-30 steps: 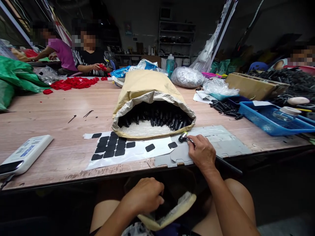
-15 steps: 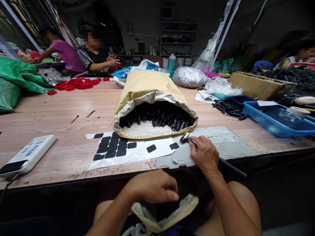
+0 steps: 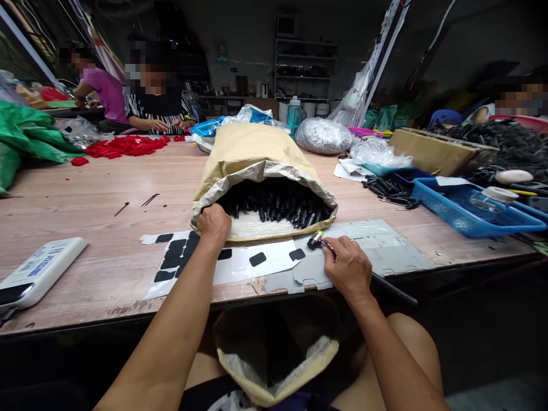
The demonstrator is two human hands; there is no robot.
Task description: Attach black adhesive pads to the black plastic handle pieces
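A yellow-brown sack [image 3: 257,142] lies on its side on the table, its mouth towards me, with several black pen-shaped pieces [image 3: 274,205] inside. My left hand [image 3: 215,224] reaches into the left corner of that mouth; its fingers are curled, and what they hold is hidden. In my right hand [image 3: 349,265] is a small hammer [image 3: 315,240] with a black and yellow head, resting over a grey board [image 3: 385,242]. Beneath my left forearm, a white sheet [image 3: 233,274] bears several black squares [image 3: 257,260]. A second open sack [image 3: 295,379] sits at my lap.
On the right stand a blue basket [image 3: 479,220] and a pile of black parts [image 3: 475,145]. A white power bank [image 3: 47,265] lies at left. Red pieces [image 3: 128,146] and a green sack [image 3: 34,140] are farther back. Two co-workers sit behind the table at left.
My left hand has moved from above the lap sack up and forward into the left side of the table sack's mouth. My right hand keeps the hammer in nearly the same place.
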